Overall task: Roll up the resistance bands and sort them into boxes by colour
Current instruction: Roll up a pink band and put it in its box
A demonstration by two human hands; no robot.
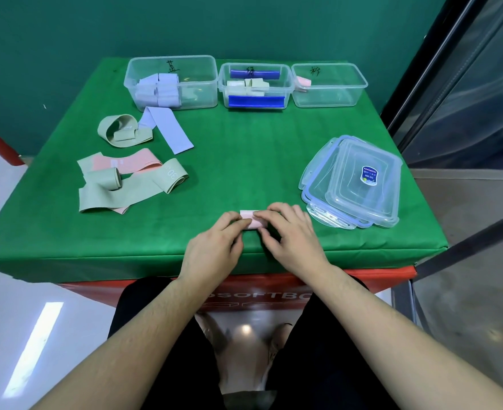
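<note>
Gripping a rolled pink resistance band [251, 221] from both ends, the left hand [214, 247] and the right hand [291, 235] meet near the front edge of the green table cover [244, 149]; the fingers of each hand curl onto the roll, with the thumbs on its near side, and the roll lies on the cover between them. Just right of the right hand sits a stack of clear lids [353, 180] with blue seals, the top one bearing a small blue label. Well ahead of and left of the left hand lies a loose heap of unrolled bands: sage green bands [132, 187] overlapping pink bands [132, 161], and beyond these a looped green band [120, 130] touching a flat lavender band [167, 128]. Far ahead of both hands, three clear plastic boxes stand in a row, each marked with handwriting. The left box [170, 82] holds rolled lavender bands. The middle box [254, 84] holds rolled green bands and has blue clips on its near and far rims. The right box [328, 84] holds one pink roll [303, 82] at its left end.
</note>
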